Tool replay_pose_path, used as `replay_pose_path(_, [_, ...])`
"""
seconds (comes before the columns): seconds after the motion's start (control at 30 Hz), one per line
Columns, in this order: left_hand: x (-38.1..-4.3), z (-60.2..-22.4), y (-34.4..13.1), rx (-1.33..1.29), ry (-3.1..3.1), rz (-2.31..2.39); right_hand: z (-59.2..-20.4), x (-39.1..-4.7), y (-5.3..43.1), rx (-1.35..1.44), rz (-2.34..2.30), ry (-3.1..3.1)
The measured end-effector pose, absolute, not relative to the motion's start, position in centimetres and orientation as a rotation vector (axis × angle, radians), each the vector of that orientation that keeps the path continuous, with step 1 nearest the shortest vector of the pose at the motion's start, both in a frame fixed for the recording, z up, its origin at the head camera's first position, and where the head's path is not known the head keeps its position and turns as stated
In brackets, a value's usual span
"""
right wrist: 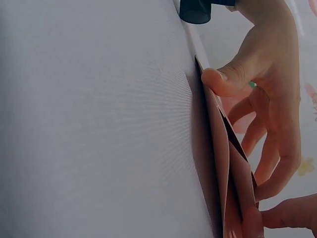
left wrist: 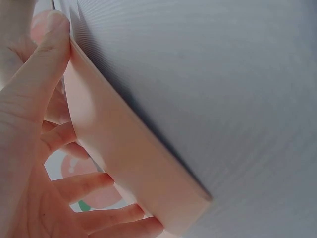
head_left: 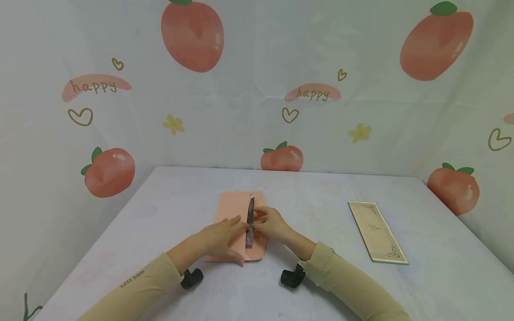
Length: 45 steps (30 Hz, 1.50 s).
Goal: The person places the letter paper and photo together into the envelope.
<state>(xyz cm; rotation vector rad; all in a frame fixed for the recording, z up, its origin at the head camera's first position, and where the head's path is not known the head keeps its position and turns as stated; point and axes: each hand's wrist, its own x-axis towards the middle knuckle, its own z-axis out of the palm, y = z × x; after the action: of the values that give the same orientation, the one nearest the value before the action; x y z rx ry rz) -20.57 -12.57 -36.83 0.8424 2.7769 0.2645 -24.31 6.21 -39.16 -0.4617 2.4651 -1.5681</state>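
A pink paper envelope lies on the table, with a narrow dark, partly shiny strip running lengthwise along its right part. My left hand rests on the envelope's left part, fingers spread and thumb near the front edge. At the right side, my right hand pinches the envelope's flap edge between thumb and finger. The right wrist view shows the pink layers standing apart with a dark gap between them; the right fingertips are at the bottom. What lies inside is hidden.
A flat tan card with a pale border and printed corner ornaments lies on the white table to the right. Black wrist mounts sit beneath both wrists. A curtain with printed fruit hangs behind.
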Motion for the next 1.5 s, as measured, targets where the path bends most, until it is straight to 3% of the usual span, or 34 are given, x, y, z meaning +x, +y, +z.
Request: replay_pose_path(1.5, [-20.63, -36.88, -12.64, 0.891, 2.777, 0.259, -39.68, -24.53, 5.25, -0.459, -1.551, 2.443])
